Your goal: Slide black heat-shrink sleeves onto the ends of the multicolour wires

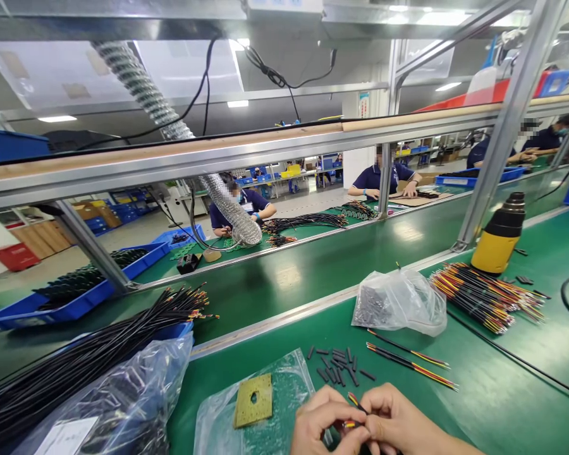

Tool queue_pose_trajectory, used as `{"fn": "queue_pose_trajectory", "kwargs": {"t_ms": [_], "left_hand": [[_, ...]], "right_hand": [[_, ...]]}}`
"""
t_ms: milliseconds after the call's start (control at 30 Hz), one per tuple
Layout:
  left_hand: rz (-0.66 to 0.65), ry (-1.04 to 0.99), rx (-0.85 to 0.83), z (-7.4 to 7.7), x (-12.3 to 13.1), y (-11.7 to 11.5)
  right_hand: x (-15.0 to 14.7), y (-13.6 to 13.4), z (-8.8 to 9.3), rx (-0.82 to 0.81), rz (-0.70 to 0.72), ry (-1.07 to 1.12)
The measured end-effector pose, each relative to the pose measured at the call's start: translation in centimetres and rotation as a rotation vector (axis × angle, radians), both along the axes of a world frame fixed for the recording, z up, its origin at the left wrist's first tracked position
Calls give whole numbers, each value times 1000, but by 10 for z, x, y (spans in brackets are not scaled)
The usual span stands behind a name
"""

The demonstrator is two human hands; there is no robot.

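Note:
My left hand (320,422) and my right hand (389,418) meet at the bottom of the view, with their fingertips pinching the end of a thin wire lead (353,411) with red, yellow and black strands. Just above them lie several short black sleeves (336,366), probably heat-shrink tubing. To their right are a couple of red, yellow and black wire leads (410,365). A clear bag of black pieces (398,304) and a large bundle of similar leads (486,297) lie farther off. A yellow sponge (253,400) sits on a clear plastic sheet (284,392) left of my hands.
A yellow and black heat gun (500,237) stands on the green conveyor bench (507,354). A bagged bundle of black cables (99,385) fills the lower left. An aluminium rail (171,158) runs behind, with a flexible duct and co-workers beyond.

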State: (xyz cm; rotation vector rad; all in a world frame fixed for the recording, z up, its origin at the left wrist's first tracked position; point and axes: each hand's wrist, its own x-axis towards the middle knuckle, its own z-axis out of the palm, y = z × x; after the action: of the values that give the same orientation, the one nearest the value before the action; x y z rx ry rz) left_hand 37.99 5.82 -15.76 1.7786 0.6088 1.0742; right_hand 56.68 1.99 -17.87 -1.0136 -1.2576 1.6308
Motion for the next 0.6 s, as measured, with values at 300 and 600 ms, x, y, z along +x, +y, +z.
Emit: {"fn": "queue_pose_trajectory", "kwargs": {"t_ms": [300, 600], "left_hand": [[47, 9, 7, 3, 0, -3], [17, 15, -27, 3, -2, 0]], "right_hand": [[-1, -4, 9, -19, -42, -33], [2, -3, 6, -14, -39, -53]]}}
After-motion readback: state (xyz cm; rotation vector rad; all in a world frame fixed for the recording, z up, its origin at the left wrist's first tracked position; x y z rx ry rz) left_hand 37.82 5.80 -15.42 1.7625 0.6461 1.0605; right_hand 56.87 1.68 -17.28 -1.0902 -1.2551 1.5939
